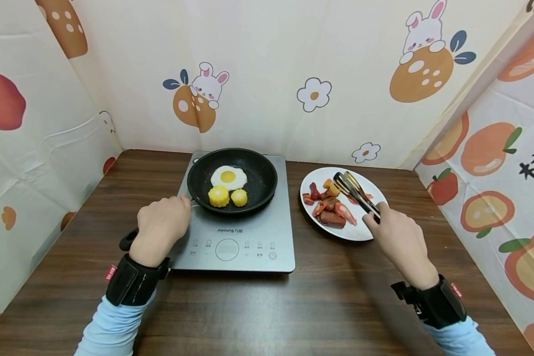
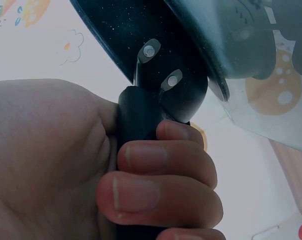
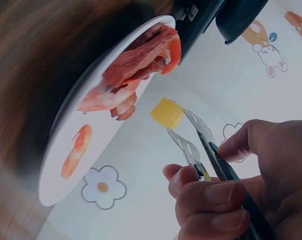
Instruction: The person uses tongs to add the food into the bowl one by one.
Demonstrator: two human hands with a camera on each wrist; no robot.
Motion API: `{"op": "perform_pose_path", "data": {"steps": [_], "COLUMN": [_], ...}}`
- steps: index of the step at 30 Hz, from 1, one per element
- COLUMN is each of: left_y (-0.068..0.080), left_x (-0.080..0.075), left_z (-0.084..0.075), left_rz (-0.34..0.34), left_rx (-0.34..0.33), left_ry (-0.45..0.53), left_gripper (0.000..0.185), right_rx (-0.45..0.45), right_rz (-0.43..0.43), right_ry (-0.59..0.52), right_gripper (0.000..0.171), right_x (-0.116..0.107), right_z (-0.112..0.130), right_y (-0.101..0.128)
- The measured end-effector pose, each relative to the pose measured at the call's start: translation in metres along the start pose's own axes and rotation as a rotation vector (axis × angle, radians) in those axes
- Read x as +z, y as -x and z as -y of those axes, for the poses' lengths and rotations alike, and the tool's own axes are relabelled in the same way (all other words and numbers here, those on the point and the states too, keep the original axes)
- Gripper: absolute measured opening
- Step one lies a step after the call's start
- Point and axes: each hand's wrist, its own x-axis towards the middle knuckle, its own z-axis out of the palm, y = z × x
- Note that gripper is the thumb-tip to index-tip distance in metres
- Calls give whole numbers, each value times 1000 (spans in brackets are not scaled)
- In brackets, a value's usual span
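Table [image 1: 320, 301]: dark brown wood grain, fills the lower part of the head view.
Back wall [image 1: 267, 54]: cream sheet printed with rabbits on orange fruit and small white flowers.
Left wall [image 1: 31, 148]: same cream sheet, creased, printed with red and orange fruit.
Right wall [image 1: 498, 163]: cream sheet with oranges, apples and black characters.
Light: even, soft, with faint shadows on the table.

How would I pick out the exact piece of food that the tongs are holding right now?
Find the white plate right of the grey cooktop, where the right hand works metal tongs. Between their tips sits a small yellow chunk, above the plate. It is the only yellow piece there; the other pieces on the plate are red or brownish.
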Motion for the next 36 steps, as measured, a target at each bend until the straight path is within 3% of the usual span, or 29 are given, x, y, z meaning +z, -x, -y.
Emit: {"op": "perform_pose_path", "data": {"steps": [11,21,36], "left_y": [-1,0,1], "left_x": [0,0,1], "left_z": [0,1,1], "left_rz": [4,-3,-11], "left_rx": [-2,4,5], "left_ry": [-3,1,0], "left_gripper": [62,61,61], "right_rx": [-55,-168,-242], "right_rz": [-13,-61,-64], "right_ry": [-49,-74,-60], "right_gripper": [27,24,22], "right_x": [-7,-14,-6], "right_z": [31,70,126], "right_y": [-10,-21,-37]}}
